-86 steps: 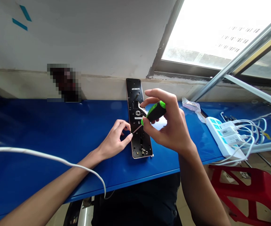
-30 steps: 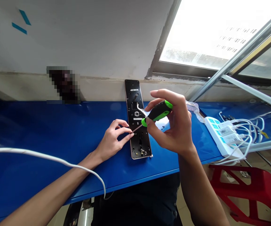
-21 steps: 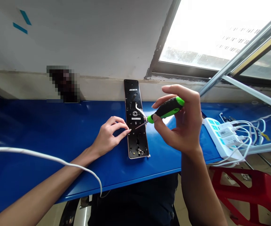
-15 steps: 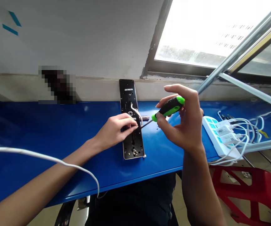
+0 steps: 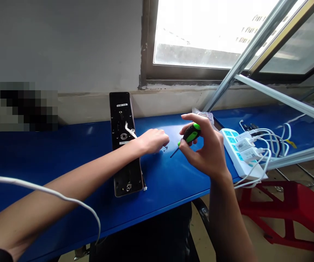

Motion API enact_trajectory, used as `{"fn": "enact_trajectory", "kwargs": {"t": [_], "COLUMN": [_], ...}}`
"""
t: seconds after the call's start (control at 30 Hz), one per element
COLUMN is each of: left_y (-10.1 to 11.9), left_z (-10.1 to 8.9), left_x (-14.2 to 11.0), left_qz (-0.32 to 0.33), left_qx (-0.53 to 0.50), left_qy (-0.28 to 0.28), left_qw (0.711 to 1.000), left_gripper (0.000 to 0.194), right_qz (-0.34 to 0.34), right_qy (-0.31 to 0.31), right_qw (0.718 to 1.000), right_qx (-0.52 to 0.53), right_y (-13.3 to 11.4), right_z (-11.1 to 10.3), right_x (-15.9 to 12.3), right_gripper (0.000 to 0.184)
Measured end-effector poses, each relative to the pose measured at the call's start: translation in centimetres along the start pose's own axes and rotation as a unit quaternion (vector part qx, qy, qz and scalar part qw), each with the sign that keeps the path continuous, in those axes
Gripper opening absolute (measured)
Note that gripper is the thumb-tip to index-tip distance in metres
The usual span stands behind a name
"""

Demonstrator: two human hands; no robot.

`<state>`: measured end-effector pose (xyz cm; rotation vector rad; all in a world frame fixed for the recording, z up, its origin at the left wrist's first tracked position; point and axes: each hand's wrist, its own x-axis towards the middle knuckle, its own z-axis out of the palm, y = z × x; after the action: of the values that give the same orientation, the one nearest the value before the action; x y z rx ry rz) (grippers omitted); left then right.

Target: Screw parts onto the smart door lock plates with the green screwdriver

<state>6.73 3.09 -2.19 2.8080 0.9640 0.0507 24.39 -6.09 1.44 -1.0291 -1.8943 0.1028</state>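
Note:
A long black panel (image 5: 127, 169) with screw holes, a small label and a short white cable (image 5: 129, 131) lies on the blue table (image 5: 161, 182). My left hand (image 5: 155, 141) reaches across it to the tabletop on its right. Its fingers are closed beside several tiny dark screws (image 5: 165, 148); whatever is between the fingertips is hidden. My right hand (image 5: 207, 149) grips a green and black screwdriver (image 5: 192, 134) by the handle. The screwdriver's tip points down and left, apart from the panel, over the table near the screws.
A white power strip (image 5: 232, 145) with plugged-in chargers and white cables stands at the right. Behind my right hand is a clear plastic bag (image 5: 210, 115). A metal frame (image 5: 225, 89) rises at the right, near a red stool (image 5: 296, 203). Another white cable (image 5: 64, 196) crosses my left forearm.
My left hand has moved off the panel to the screws at its right. The screwdriver tip has come away from the panel. The view has shifted right.

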Motion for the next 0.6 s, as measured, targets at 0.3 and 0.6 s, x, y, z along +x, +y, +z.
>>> {"fn": "enact_trajectory", "kwargs": {"t": [0.3, 0.6], "left_y": [-0.9, -0.4], "left_z": [1.4, 0.9], "left_x": [1.0, 0.4], "left_qz": [0.019, 0.003], "left_qx": [-0.038, -0.071], "left_qy": [-0.040, -0.075], "left_qw": [0.998, 0.995], "left_gripper": [0.023, 0.015], "right_qz": [0.023, 0.027], "right_qy": [-0.002, 0.005], "right_qw": [0.999, 0.999], "right_qx": [0.026, 0.034], "right_y": [2.1, 1.8], "right_z": [-0.7, -0.5], "right_x": [-1.0, -1.0], "right_gripper": [0.061, 0.062]}}
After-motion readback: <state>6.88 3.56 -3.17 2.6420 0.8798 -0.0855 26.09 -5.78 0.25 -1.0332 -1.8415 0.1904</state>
